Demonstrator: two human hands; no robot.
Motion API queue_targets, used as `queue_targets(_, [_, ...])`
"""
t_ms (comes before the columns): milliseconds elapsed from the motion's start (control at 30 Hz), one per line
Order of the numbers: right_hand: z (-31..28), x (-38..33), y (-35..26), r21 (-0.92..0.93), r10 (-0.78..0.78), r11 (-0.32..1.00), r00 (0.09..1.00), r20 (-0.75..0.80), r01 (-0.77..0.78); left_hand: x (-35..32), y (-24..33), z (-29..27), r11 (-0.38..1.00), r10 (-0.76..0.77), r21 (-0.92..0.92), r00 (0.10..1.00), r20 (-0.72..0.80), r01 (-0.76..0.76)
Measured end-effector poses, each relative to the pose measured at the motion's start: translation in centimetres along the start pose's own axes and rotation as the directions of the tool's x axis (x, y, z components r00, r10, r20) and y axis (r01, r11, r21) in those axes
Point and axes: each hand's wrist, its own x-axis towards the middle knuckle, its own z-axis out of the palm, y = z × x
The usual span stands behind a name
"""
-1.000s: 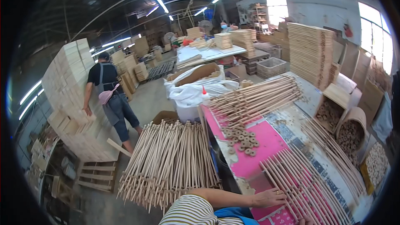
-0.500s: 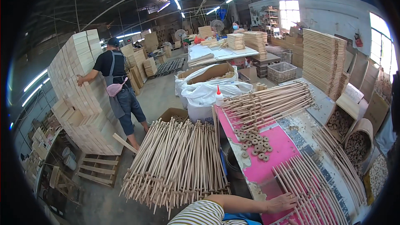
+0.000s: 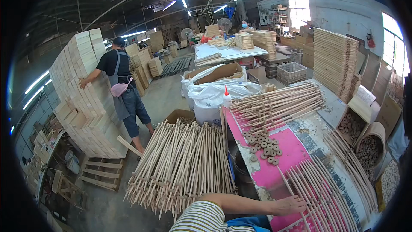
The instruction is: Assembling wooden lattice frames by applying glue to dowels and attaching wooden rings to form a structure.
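One hand point(image 3: 289, 206), the left by its striped sleeve though that is not certain, is laid flat on a pink sheet point(image 3: 274, 167) covering the bench point(image 3: 317, 129), its fingers point(image 3: 300, 208) spread and gripping nothing, their tips touching the nearest of a row of thin round wooden dowels point(image 3: 322, 197), too many to be counted. Some twenty small wooden rings point(image 3: 264, 146) are scattered further up. The other hand cannot be seen.
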Motion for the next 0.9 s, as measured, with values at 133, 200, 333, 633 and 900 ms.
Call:
queue_targets(133, [2.0,-1.9,-3.6,0.169,-0.155,0.969,0.976,-0.155,0.181,-1.7,-1.2,-5.2,0.996,0.071,0.054,0.998,0.001,-0.070])
queue_targets(200, [-2.3,-0.4,-1.9,0.101,-0.205,0.966,0.943,-0.263,0.238,-1.8,-1.4,-6.7,1.000,-0.008,-0.004,0.995,0.096,0.008])
queue_targets(333, [-4.0,1.6,-3.1,-0.043,-0.205,0.979,0.946,-0.251,0.200,-2.7,-1.9,-8.0,0.983,-0.070,-0.161,0.991,0.115,0.088])
queue_targets(633, [5.7,-0.3,-7.4,-0.137,-0.285,0.947,0.956,0.066,0.292,3.5,3.0,-5.1,0.851,-0.104,-0.448,0.926,0.364,0.272])
queue_targets(900, [10.5,2.5,-9.0,0.039,-0.412,0.909,0.908,-0.071,0.415,6.5,1.8,-8.7,0.638,-0.300,-0.592,0.867,0.398,0.492])
